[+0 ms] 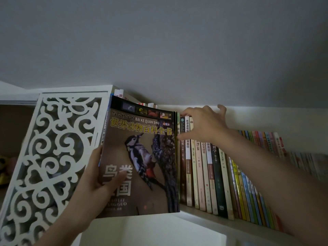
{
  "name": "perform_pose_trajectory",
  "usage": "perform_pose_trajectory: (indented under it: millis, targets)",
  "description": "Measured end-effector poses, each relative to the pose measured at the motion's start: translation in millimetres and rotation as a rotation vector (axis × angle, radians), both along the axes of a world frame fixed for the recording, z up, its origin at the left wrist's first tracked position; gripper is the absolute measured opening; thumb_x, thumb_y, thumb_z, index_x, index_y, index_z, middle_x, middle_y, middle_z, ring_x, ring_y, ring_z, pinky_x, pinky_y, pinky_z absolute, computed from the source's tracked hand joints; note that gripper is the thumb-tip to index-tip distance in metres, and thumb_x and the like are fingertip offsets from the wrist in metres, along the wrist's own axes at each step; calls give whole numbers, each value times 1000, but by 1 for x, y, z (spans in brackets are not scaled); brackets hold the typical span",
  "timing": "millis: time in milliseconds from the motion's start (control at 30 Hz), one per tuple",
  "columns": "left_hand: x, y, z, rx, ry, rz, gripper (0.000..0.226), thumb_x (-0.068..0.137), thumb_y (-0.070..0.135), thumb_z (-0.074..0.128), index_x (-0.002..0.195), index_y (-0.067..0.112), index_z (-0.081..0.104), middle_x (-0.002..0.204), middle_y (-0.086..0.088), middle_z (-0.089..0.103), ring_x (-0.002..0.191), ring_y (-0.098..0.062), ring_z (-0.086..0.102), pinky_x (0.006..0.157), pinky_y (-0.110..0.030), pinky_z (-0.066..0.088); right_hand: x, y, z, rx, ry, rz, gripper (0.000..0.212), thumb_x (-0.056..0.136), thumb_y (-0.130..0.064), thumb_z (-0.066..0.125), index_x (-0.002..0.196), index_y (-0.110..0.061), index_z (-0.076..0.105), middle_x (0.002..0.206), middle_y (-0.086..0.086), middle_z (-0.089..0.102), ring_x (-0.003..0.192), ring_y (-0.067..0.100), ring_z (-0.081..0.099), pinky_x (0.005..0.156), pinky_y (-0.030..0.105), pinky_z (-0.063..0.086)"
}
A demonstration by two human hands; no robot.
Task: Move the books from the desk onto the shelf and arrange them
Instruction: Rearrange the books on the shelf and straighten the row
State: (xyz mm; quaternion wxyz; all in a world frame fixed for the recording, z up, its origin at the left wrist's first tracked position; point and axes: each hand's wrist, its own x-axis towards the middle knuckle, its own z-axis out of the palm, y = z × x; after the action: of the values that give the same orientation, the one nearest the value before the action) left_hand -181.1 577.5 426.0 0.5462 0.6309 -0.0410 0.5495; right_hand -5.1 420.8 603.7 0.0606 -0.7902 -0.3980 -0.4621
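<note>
A large brown book [142,157] with a woodpecker on its cover stands at the left end of the white shelf [204,215]. My left hand [99,176] grips its left edge, thumb across the cover. To its right stands a row of upright books [209,174] with thin spines. My right hand [204,125] reaches over the tops of those books next to the big one, fingers curled on their upper edges. A few more books [122,96] show behind the big cover.
A white carved openwork panel [53,148] forms the shelf's left side. Further right runs a row of thin colourful books [262,141]. A grey wall rises behind the shelf. A white surface [150,231] lies below.
</note>
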Motion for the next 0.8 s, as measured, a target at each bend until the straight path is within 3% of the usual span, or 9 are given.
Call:
perform_pose_trajectory:
  millis: [200, 367, 533, 633, 800]
  targets:
    - [6, -1, -4, 18, -2, -27, 55, 82, 3, 65, 122, 39, 53, 100, -2, 75, 84, -25, 74, 63, -33, 61, 0, -4, 0, 33, 38, 28, 68, 70, -67, 69, 130, -41, 53, 124, -10, 62, 129, 20, 45, 111, 53, 13]
    - [6, 1, 2, 61, 9, -23, 57, 82, 3, 66, 127, 35, 51, 103, -3, 75, 87, -26, 74, 65, -35, 62, -1, -5, -1, 42, 39, 27, 66, 75, -56, 71, 134, -36, 49, 132, -7, 56, 128, 20, 43, 108, 51, 17]
    - [1, 5, 13, 112, 15, 30, 52, 82, 7, 67, 125, 32, 51, 101, -5, 74, 85, -26, 74, 67, -39, 62, 0, -8, -1, 64, 26, 19, 67, 70, -65, 71, 129, -41, 52, 120, -8, 62, 118, 19, 51, 101, 50, 26]
    - [-1, 12, 17, 113, 24, 64, 55, 81, 7, 68, 126, 33, 51, 100, -4, 74, 85, -27, 74, 68, -44, 61, 1, -10, -4, 70, 7, 7, 72, 69, -68, 70, 132, -39, 50, 126, -7, 59, 120, 20, 49, 101, 51, 28]
    - [-2, 17, 25, 150, 101, 60, 63, 79, 7, 71, 127, 42, 51, 103, -1, 74, 85, -26, 74, 65, -41, 62, 3, -10, -8, 81, -36, 15, 75, 70, -68, 68, 134, -36, 47, 135, -7, 54, 124, 20, 46, 103, 51, 28]
